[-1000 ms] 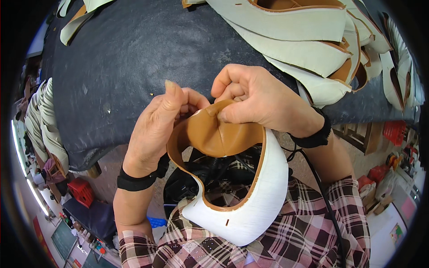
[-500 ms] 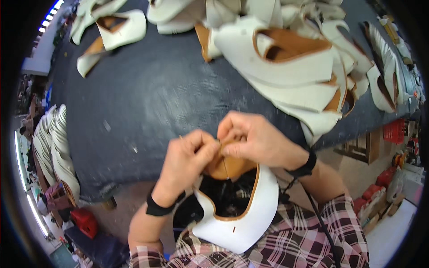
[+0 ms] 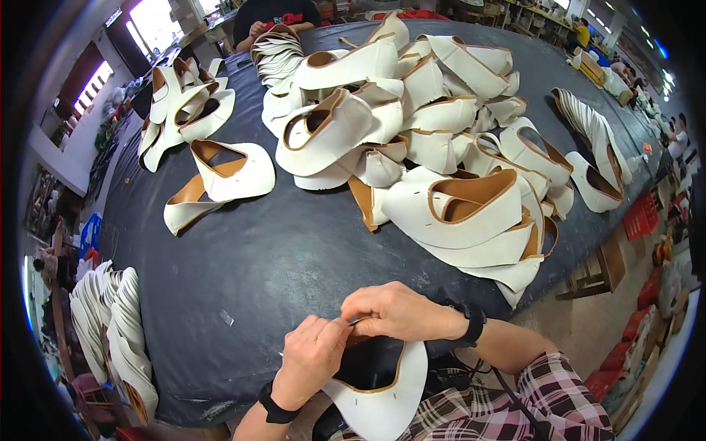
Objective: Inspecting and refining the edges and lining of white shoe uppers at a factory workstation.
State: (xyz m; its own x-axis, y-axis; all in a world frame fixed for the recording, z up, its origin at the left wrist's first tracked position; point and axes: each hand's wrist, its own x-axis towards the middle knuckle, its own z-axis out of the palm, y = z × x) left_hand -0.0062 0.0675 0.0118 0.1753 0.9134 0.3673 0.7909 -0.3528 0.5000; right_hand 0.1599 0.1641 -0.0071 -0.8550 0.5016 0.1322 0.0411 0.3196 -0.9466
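Observation:
Between both hands, near the table's front edge, is a white shoe upper [image 3: 386, 408] with a brown-edged opening. Its broad white part hangs down toward my lap. My left hand [image 3: 310, 361] is closed, its thumb and forefinger pinching the upper's far edge. Close against it, my right hand [image 3: 401, 314] pinches the same edge with bent fingers. The fingertips of both hands nearly meet there, and they cover most of the edge they grip. Each wrist wears a black band.
A big heap of white uppers [image 3: 434, 110] covers the table's far middle and right. Smaller groups lie at the far left [image 3: 187, 103], the left edge [image 3: 114, 323] and the right [image 3: 599, 147]. Across the black table [image 3: 220, 294] is another person [image 3: 276, 18]. A red crate [image 3: 641, 215] stands at right.
The view has tilted up, so more of the far table and room shows and my hands sit lower. Both hands keep pinching the upper; less of its brown lining is visible now.

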